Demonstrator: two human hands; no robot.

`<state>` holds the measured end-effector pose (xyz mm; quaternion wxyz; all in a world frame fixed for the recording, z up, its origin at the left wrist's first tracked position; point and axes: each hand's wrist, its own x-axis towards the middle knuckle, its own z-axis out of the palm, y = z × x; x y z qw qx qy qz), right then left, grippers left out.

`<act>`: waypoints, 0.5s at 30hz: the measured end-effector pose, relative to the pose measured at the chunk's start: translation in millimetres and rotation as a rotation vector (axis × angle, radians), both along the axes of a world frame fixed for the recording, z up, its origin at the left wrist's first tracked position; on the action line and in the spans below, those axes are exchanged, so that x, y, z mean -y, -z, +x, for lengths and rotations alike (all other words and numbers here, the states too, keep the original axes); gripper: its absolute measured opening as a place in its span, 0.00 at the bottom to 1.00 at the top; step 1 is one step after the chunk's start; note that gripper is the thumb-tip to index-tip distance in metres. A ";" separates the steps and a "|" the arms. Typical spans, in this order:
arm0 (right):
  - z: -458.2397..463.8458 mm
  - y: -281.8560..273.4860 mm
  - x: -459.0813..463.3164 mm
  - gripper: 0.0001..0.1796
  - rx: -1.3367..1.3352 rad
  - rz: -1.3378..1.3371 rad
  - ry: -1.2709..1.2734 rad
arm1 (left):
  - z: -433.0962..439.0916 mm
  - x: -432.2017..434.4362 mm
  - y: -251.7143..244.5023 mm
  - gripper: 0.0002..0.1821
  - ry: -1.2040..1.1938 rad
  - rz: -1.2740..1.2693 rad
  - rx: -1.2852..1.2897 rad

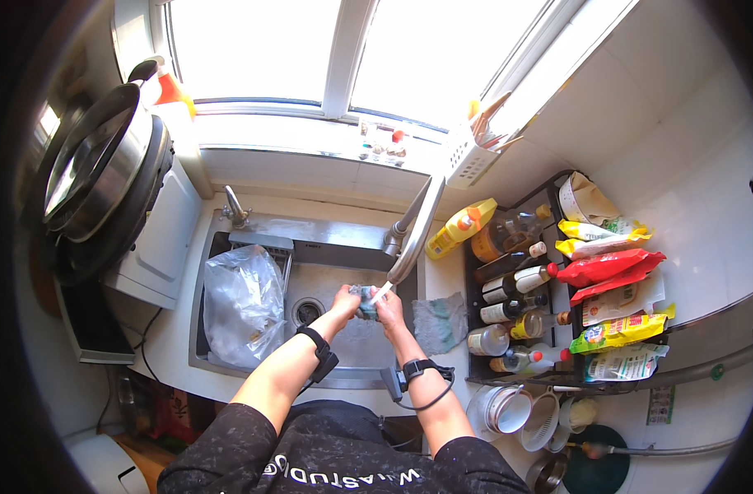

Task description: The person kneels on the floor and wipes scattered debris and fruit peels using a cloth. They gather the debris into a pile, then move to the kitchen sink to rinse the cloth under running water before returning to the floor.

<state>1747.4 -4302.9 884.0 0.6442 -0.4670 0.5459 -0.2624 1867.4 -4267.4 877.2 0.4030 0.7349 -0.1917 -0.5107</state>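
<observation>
Over the stainless steel sink (351,333), my left hand (346,302) and my right hand (387,309) both grip a wet grey-green cloth (367,304), bunched between them. Water runs onto the cloth from the curved metal faucet (421,228). A second grey-green cloth (441,321) lies spread on the counter to the right of the sink. Below and left of my hands is the round drain (308,310). A clear plastic bag (243,309) fills the sink's left side, beside a grey rack (262,241).
Yellow detergent bottle (459,228) stands right of the faucet. A black rack (472,370) holds several seasoning bottles and packets. Stacked pans (98,160) rest on a white appliance (160,228) at left. Below the rack sit containers and a white strainer (541,420). A small tap (234,207) is at back left.
</observation>
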 end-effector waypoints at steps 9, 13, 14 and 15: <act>-31.4 10.5 -6.1 0.20 -0.258 0.023 0.007 | -18.9 11.4 6.6 0.12 0.058 -0.082 -0.202; -23.3 32.8 -7.7 0.13 -0.122 0.378 0.082 | -17.9 8.9 10.3 0.11 -0.026 -0.079 -0.557; -17.4 35.8 -6.8 0.13 -0.014 0.383 0.092 | -16.8 8.5 11.7 0.11 -0.056 -0.069 -0.602; -11.4 37.7 -7.2 0.12 0.088 0.391 0.108 | -15.9 7.2 13.3 0.11 -0.107 -0.044 -0.485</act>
